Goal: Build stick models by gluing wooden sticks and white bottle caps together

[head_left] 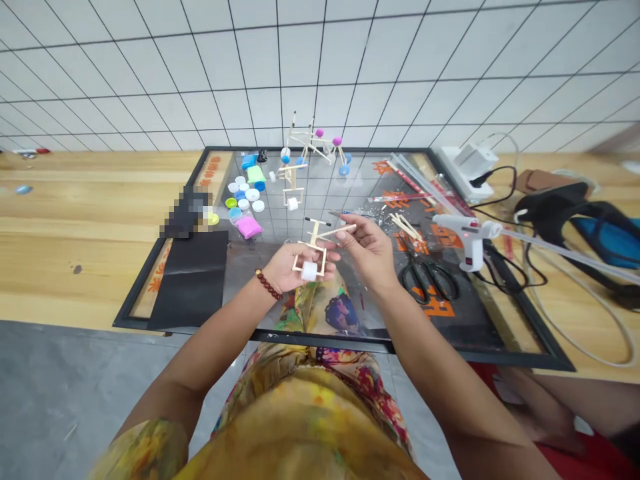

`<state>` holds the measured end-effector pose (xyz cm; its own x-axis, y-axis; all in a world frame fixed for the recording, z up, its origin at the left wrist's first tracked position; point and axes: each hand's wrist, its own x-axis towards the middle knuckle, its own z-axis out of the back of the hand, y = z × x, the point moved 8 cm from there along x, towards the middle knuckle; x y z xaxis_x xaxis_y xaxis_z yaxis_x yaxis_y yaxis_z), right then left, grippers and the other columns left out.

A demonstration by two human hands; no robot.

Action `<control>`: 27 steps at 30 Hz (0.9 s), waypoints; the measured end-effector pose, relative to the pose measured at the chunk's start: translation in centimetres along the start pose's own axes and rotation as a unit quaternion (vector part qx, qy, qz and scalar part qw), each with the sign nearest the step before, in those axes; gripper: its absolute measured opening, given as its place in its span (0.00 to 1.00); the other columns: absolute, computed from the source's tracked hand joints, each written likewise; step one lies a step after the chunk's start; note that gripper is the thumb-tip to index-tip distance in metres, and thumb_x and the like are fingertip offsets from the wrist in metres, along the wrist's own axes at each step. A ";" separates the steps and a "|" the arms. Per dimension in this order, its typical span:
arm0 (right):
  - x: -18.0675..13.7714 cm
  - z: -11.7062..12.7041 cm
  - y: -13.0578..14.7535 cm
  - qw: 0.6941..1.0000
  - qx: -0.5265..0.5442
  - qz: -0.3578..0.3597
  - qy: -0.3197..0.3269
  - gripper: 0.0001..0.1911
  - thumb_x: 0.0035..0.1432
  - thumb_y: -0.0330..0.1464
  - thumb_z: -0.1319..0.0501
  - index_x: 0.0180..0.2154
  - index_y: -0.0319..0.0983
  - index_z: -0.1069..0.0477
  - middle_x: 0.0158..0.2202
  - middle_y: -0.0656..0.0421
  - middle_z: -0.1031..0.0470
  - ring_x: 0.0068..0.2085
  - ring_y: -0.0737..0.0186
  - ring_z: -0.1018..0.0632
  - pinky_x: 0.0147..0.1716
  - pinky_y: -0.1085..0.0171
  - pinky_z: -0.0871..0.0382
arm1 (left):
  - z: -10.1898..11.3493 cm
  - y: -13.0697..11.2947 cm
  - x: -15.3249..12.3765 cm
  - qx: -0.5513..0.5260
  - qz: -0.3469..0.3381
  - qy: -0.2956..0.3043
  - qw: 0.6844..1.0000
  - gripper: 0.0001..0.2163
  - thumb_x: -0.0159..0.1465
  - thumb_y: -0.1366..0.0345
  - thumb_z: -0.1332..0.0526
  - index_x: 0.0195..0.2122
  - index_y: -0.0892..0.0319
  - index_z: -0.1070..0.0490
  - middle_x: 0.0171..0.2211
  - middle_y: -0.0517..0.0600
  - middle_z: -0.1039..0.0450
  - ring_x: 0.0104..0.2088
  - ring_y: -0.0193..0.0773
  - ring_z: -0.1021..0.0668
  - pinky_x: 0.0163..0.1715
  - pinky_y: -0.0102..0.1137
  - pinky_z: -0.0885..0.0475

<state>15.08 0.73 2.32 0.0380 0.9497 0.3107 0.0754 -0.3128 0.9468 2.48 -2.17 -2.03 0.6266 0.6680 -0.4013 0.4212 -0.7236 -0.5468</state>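
Observation:
My left hand point(286, 267) is closed around a small model tricycle-like frame of pale wooden sticks point(315, 235). A white cylinder point(309, 271) sits at its near end, and a black-tipped crossbar point(317, 222) tops its far end. Between the thumb and fingers of my right hand point(370, 250) is a thin wooden stick point(345, 231), slanting toward the frame; whether it is joined there I cannot tell. A grey pointed tip point(336, 213) shows beside the right fingers, and I cannot tell whether it lies on the glass.
Similar stick models point(293, 175) stand at the back, near clay tubs point(252, 195) and a pink clay pack point(249, 227). Rightward are loose sticks point(406, 225), black scissors point(428, 279), a white glue gun point(470, 239), cables and a power strip point(464, 175). Black paper point(190, 283) lies left.

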 end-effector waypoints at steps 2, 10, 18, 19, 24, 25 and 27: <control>0.2 0.0 0.2 1.000 -0.007 -0.015 -0.011 0.20 0.52 0.43 0.29 0.45 0.43 0.25 0.32 0.62 0.25 0.35 0.64 0.23 0.38 0.61 0.24 | -0.2 0.5 0.2 -0.006 0.011 0.015 1.000 0.19 0.51 0.75 0.42 0.46 0.66 0.26 0.35 0.57 0.19 0.30 0.41 0.19 0.35 0.37 0.22; 1.6 -1.1 0.5 0.996 -0.052 -0.056 0.038 0.14 0.52 0.44 0.29 0.37 0.43 0.22 0.35 0.60 0.21 0.33 0.64 0.22 0.33 0.62 0.24 | -0.6 0.7 0.6 -0.057 -0.018 0.038 0.998 0.23 0.66 0.47 0.43 0.45 0.65 0.25 0.33 0.56 0.23 0.28 0.37 0.24 0.28 0.31 0.28; 1.7 -0.4 0.6 0.998 -0.047 -0.047 0.015 0.13 0.52 0.43 0.29 0.36 0.42 0.21 0.33 0.60 0.20 0.32 0.64 0.22 0.35 0.62 0.25 | 1.1 -2.4 -0.5 0.100 -0.216 -0.094 0.967 0.31 0.56 0.41 0.33 0.53 0.58 0.29 0.43 0.52 0.23 0.39 0.36 0.23 0.38 0.29 0.29; 1.6 -0.3 0.3 0.998 -0.040 -0.057 0.009 0.13 0.52 0.43 0.29 0.36 0.42 0.21 0.33 0.60 0.20 0.31 0.64 0.22 0.35 0.62 0.25 | 1.2 -2.6 -0.6 0.112 -0.221 -0.101 0.964 0.30 0.56 0.44 0.32 0.54 0.56 0.30 0.44 0.52 0.23 0.42 0.37 0.23 0.41 0.31 0.29; 1.0 0.3 -1.1 0.996 -0.026 -0.088 -0.005 0.14 0.51 0.43 0.29 0.36 0.42 0.21 0.28 0.61 0.22 0.29 0.64 0.24 0.33 0.62 0.26 | 1.0 -3.4 -0.8 0.198 -0.235 -0.061 0.950 0.35 0.52 0.59 0.25 0.60 0.50 0.35 0.56 0.52 0.28 0.58 0.43 0.26 0.59 0.38 0.34; 0.9 0.4 -1.4 0.995 -0.025 -0.092 -0.004 0.14 0.51 0.43 0.29 0.36 0.42 0.21 0.28 0.61 0.22 0.29 0.64 0.24 0.32 0.62 0.27 | 0.9 -3.5 -0.8 0.219 -0.238 -0.050 0.945 0.37 0.51 0.61 0.25 0.62 0.50 0.37 0.58 0.52 0.30 0.60 0.44 0.28 0.61 0.38 0.36; 0.8 0.4 -1.6 0.995 -0.022 -0.096 -0.002 0.13 0.52 0.43 0.29 0.36 0.43 0.21 0.28 0.61 0.22 0.29 0.64 0.24 0.33 0.63 0.27 | 0.9 -3.7 -0.9 0.248 -0.246 -0.042 0.936 0.39 0.51 0.63 0.25 0.63 0.51 0.38 0.60 0.53 0.31 0.63 0.45 0.31 0.63 0.39 0.38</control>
<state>15.43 1.97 0.97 0.0319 0.9920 0.1225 0.0379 -0.1237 0.9916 -0.25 0.05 -0.27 0.3748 0.9254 -0.0562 0.2766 -0.1695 -0.9459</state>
